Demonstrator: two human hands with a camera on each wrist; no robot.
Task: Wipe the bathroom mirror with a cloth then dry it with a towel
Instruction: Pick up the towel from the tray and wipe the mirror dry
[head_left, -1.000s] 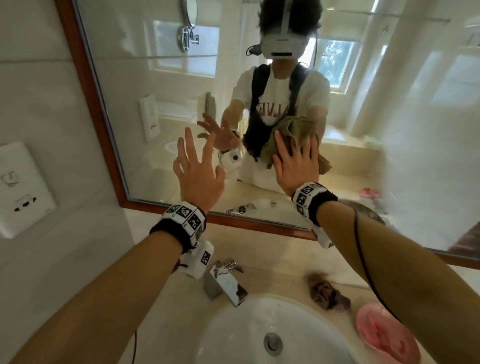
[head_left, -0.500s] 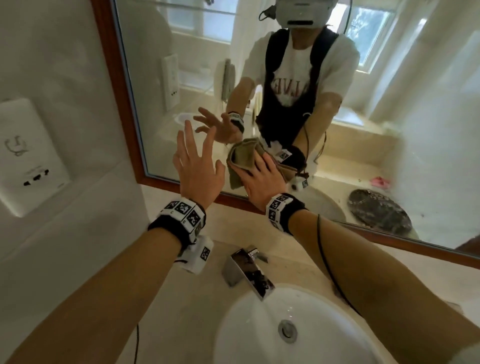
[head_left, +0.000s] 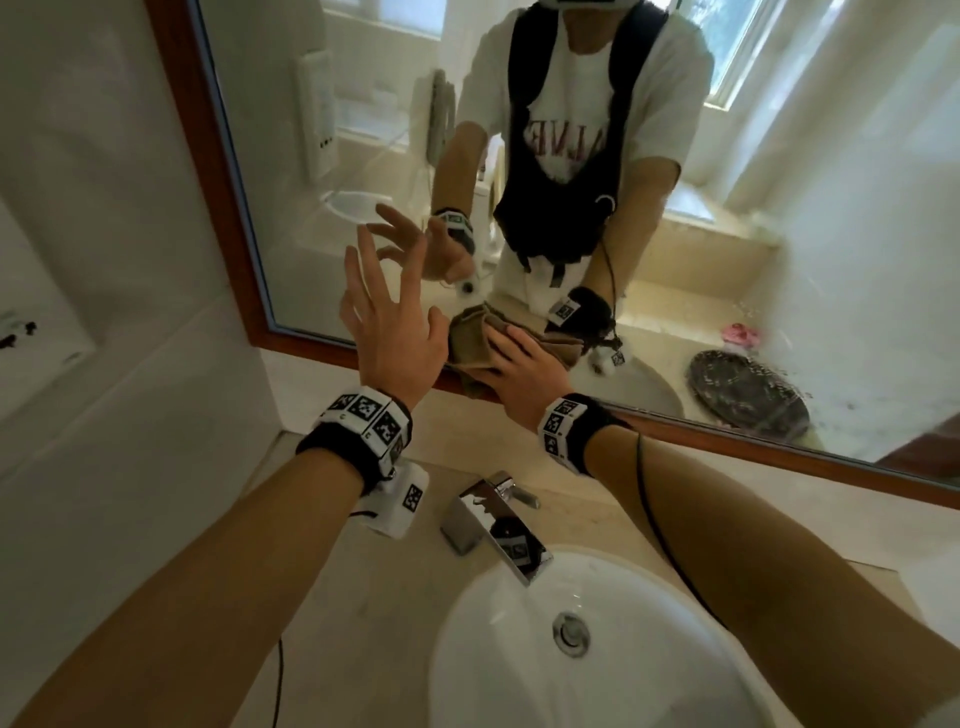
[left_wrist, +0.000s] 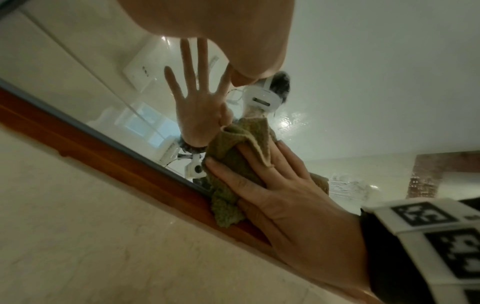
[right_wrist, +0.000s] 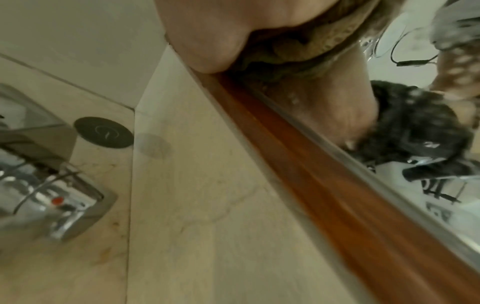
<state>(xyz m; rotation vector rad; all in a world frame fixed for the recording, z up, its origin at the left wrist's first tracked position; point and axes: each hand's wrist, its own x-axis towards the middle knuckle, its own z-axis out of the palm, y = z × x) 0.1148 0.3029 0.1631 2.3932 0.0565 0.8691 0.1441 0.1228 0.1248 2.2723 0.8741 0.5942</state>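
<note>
The mirror (head_left: 831, 249) has a brown wooden frame (head_left: 218, 171). An olive-brown cloth (head_left: 470, 340) lies against the glass at the bottom edge, partly over the frame. My right hand (head_left: 524, 371) presses it there with flat, nearly straight fingers. In the left wrist view the right hand (left_wrist: 283, 189) covers the cloth (left_wrist: 228, 156), and one fold lies over a finger. The right wrist view shows the cloth (right_wrist: 298, 47) bunched under my palm, just above the frame (right_wrist: 311, 164). My left hand (head_left: 387, 327) is raised just left of the cloth, fingers spread, holding nothing.
Below the mirror a chrome faucet (head_left: 493, 525) stands over a white sink (head_left: 519, 675) set in a beige stone counter (head_left: 363, 597). A white socket plate (head_left: 31, 332) is on the left wall. A cable (head_left: 660, 519) runs along my right forearm.
My right hand has slid the cloth down and to the left, from the middle of the glass to the bottom frame. The left hand stays raised and spread. The head view has tilted down.
</note>
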